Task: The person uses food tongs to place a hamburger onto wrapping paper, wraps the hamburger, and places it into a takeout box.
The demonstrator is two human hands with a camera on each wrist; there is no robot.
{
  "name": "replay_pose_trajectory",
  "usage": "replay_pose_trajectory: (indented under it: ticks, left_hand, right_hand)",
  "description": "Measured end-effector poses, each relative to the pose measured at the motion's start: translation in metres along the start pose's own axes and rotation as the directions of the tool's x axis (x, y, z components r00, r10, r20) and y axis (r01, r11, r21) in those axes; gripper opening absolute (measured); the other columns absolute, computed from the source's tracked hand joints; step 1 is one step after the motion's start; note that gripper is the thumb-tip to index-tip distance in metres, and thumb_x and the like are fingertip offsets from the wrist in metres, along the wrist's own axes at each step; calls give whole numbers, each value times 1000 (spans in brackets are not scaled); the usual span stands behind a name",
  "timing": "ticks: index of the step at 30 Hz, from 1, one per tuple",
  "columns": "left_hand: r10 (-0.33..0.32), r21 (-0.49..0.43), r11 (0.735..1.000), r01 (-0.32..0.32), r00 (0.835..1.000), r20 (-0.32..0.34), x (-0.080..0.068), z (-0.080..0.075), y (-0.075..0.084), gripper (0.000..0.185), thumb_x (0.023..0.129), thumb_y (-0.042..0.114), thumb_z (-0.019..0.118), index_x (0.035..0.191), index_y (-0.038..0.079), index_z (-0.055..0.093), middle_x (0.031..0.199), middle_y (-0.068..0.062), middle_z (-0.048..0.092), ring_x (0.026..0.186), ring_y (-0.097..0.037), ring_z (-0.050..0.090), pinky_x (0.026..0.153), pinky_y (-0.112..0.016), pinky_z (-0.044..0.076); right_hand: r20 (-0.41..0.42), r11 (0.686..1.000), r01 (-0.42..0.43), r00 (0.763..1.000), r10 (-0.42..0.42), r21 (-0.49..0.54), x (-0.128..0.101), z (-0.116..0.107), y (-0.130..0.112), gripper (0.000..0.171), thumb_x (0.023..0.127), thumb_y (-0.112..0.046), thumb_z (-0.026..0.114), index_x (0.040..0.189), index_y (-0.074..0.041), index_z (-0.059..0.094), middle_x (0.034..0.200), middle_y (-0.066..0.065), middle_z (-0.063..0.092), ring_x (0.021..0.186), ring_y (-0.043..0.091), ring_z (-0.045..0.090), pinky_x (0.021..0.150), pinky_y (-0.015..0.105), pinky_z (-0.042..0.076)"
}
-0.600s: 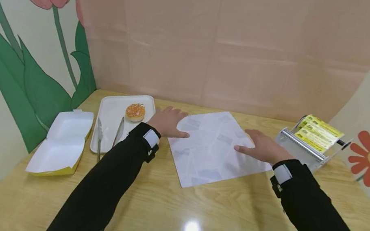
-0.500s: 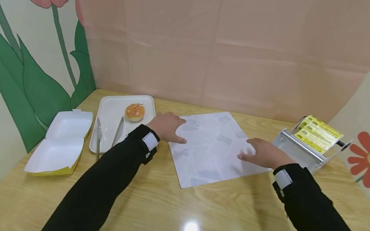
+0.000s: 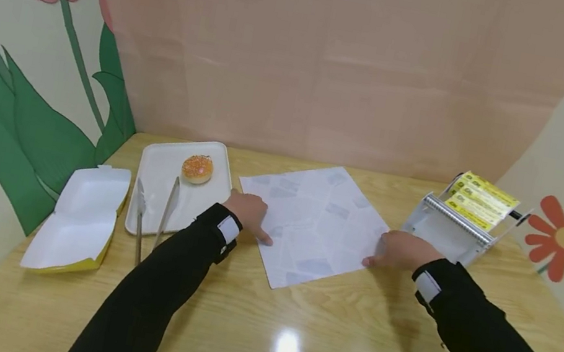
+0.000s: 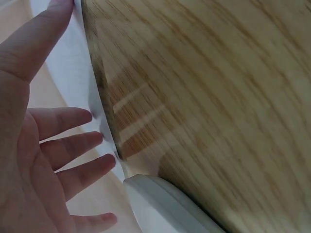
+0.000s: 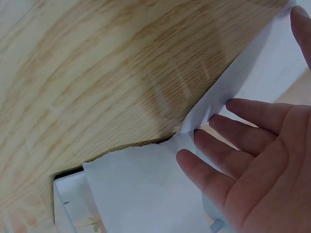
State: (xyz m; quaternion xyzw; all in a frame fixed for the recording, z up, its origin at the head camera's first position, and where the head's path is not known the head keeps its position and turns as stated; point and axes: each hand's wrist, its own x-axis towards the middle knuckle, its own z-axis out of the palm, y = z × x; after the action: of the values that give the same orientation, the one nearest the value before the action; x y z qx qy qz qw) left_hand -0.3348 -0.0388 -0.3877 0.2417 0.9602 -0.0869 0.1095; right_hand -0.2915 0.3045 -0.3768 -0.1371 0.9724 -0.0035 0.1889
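Observation:
A square sheet of white wrapping paper (image 3: 318,226) with pale grey print lies on the wooden table between the hands. My left hand (image 3: 252,215) is at the paper's left edge; in the left wrist view its fingers (image 4: 80,145) are spread, tips right at the edge. At the right edge is my right hand (image 3: 404,252), its thumb on the near side. The right wrist view shows its fingers (image 5: 228,150) extended along the paper's border. Neither hand curls round the sheet.
Left of the paper stands a white tray (image 3: 160,158) with a sesame bun (image 3: 197,169) and metal tongs (image 3: 166,212), partly behind the left sleeve. An open white-and-yellow box (image 3: 78,222) sits farther left. A dispenser (image 3: 445,230) with yellow labels (image 3: 481,202) is beside the right hand.
Both hands have come down and nearer, from over the paper to its left and right edges. The head view has shifted slightly. The paper and other things stay in place.

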Motion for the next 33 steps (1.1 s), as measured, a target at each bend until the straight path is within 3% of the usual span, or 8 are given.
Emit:
replay_pose_trajectory:
  ticks: [5, 11, 17, 22, 33]
  left_hand:
    - [-21, -4, 1000, 21, 999, 28, -6, -5, 1, 80, 73, 74, 66, 122, 12, 64, 116, -6, 66, 109, -26, 60, 103, -64, 29]
    - [-17, -3, 1000, 17, 999, 27, -9, -5, 1, 82, 73, 74, 66, 125, 11, 62, 118, -7, 66, 110, -27, 60, 101, -62, 32]
    - [16, 4, 1000, -16, 1000, 26, -15, -4, 4, 79, 73, 74, 66, 121, 11, 64, 112, -6, 67, 101, -23, 62, 93, -50, 45]
    - [40, -17, 999, -39, 999, 11, -21, 0, 6, 78, 75, 72, 65, 121, 8, 63, 105, -6, 67, 95, -21, 63, 84, -37, 50]
    - [86, -23, 996, -86, 996, -20, -37, 6, 11, 79, 76, 73, 63, 118, 6, 63, 100, -6, 67, 89, -20, 63, 79, -37, 52]
  right_hand:
    - [-16, 997, 8, 1000, -9, -73, -2, -1, -6, 65, 83, -61, 64, 104, 1, 66, 97, 14, 63, 83, 29, 56, 81, 51, 45]
    - [-42, 991, -4, 999, -1, -135, -8, -1, -11, 75, 84, -66, 59, 115, 2, 64, 112, 21, 62, 94, 37, 52, 84, 57, 40]
    - [-17, 991, 9, 1000, -12, -132, -11, 4, -9, 82, 83, -68, 59, 121, 4, 60, 124, 30, 56, 103, 47, 56, 84, 61, 43]
    - [-19, 992, 2, 1000, -5, -124, -14, 9, -9, 89, 82, -70, 57, 127, 7, 55, 132, 34, 49, 112, 53, 49, 88, 64, 40]
    - [-12, 992, 18, 1000, -19, -122, -26, 14, -10, 93, 82, -71, 58, 129, 10, 51, 135, 37, 44, 116, 56, 44, 88, 65, 39]
